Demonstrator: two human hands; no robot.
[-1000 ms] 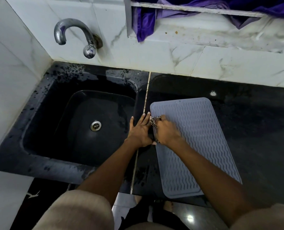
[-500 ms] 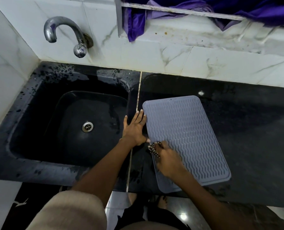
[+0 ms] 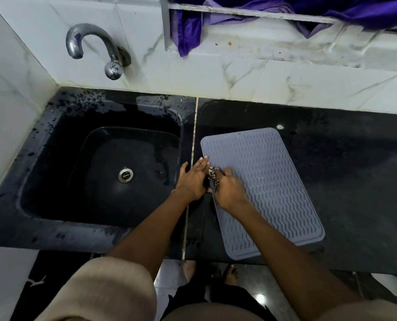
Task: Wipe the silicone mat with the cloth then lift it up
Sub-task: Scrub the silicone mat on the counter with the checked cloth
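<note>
Nearest, the grey mat (image 3: 267, 188) lies flat on the black tabletop (image 3: 355, 181), its near end at the front edge. The right hand (image 3: 228, 189) is fisted around a patterned cloth (image 3: 213, 178), pressing it on the mat's left side. The left hand (image 3: 193, 179) lies flat with fingers together, fingertips touching the mat's left edge. Left is the sink (image 3: 54, 193), and farther back a tap (image 3: 95, 48) on the wall.

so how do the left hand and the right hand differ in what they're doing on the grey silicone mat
The left hand lies open and flat, fingertips on the left edge of the grey ridged silicone mat, holding nothing. The right hand is closed around a bunched patterned cloth, pressing it onto the mat. The left hand lies mostly on the black countertop; the right is over the mat. Both meet at the mat's left edge.
</note>
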